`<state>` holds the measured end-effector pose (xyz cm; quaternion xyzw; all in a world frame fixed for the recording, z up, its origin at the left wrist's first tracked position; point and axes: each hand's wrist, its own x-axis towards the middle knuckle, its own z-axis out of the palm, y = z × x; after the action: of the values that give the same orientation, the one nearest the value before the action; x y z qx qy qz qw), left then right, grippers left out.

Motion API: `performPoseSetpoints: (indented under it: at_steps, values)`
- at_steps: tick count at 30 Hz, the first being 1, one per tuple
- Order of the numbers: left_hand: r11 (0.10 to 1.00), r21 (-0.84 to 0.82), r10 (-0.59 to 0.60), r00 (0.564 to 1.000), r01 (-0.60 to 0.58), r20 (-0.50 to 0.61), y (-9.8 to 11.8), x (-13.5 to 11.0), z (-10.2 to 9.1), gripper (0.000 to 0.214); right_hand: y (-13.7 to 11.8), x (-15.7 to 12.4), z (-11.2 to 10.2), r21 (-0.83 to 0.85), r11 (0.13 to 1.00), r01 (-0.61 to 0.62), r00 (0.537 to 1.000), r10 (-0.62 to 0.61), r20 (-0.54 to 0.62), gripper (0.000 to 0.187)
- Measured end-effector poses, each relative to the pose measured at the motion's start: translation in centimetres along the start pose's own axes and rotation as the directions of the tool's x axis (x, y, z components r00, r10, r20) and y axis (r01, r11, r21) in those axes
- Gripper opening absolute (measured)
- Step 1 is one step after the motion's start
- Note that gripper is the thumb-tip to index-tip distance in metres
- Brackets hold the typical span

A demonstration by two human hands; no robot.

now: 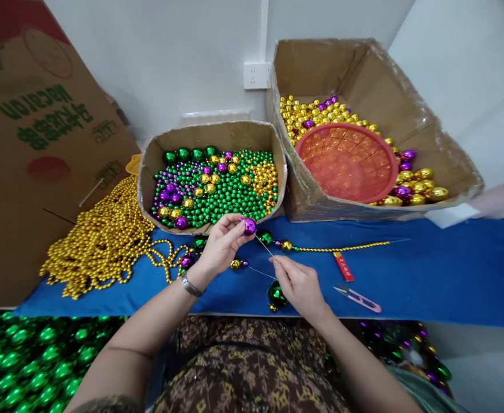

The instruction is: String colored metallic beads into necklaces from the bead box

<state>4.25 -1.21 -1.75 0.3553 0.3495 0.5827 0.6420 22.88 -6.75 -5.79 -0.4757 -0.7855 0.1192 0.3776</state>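
The left hand (226, 244) holds a purple ball (249, 226) while the right hand (298, 282) pinches a thin string (264, 245) above the blue cloth (428, 275).

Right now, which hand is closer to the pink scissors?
Right. The right hand is just to the left of the pink scissors; the left hand is farther left, holding a purple bead.

A glossy purple bead (249, 227) showed above matt blue cloth (428, 272).
The large green bead (277, 293) and the gold bead strands (101, 241) looked like smooth plastic with a metallic shine. The smaller box (226, 136) and larger box (355, 69) were dull brown cardboard, the larger one edged with shiny clear tape (447, 146). The red basket (342, 172) looked like smooth plastic; the wristband (190, 285), polished metal; the thread snips' (355, 295) pink handle, plastic.
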Motion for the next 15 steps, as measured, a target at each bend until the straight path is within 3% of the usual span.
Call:
performPoseSetpoints:
  at_steps: [5,8,9,10,12,13,14,15]
  values:
    - [0.983,0.174,-0.088,0.987,0.065,0.133,0.6,0.3,0.2,0.024,0.2,0.1,-0.2,-0.009,1.000,-0.005,1.000,0.005,-0.020,0.026]
    - [0.901,0.426,0.002,0.981,-0.086,0.194,1.7,3.0,-0.6,0.028,0.4,0.4,-0.8,0.035,0.998,-0.052,0.998,0.053,-0.038,0.024]
    - [0.805,0.568,0.079,0.980,-0.172,0.185,2.0,4.3,-1.0,0.026,0.5,0.4,-1.0,0.031,0.997,-0.068,0.996,0.069,-0.049,0.024]
    - [0.628,0.743,0.144,0.973,-0.232,0.182,2.3,5.7,-1.5,0.022,0.6,0.5,-1.2,0.019,0.997,-0.080,0.995,0.081,-0.059,0.024]
    - [0.159,0.961,0.113,0.971,-0.225,0.209,2.5,8.4,-2.2,0.016,0.8,0.5,-1.3,-0.012,0.996,-0.093,0.993,0.092,-0.073,0.024]
    - [-0.015,0.979,0.065,0.977,-0.203,0.204,2.4,9.5,-2.5,0.013,0.9,0.6,-1.3,-0.023,0.995,-0.093,0.993,0.091,-0.074,0.025]
    - [-0.125,0.974,0.018,0.981,-0.188,0.191,2.2,10.4,-2.6,0.012,0.9,0.6,-1.3,-0.029,0.996,-0.090,0.994,0.088,-0.071,0.026]
    - [-0.173,0.969,-0.014,0.984,-0.178,0.178,1.9,11.0,-2.7,0.012,1.0,0.6,-1.2,-0.030,0.996,-0.085,0.994,0.083,-0.070,0.026]
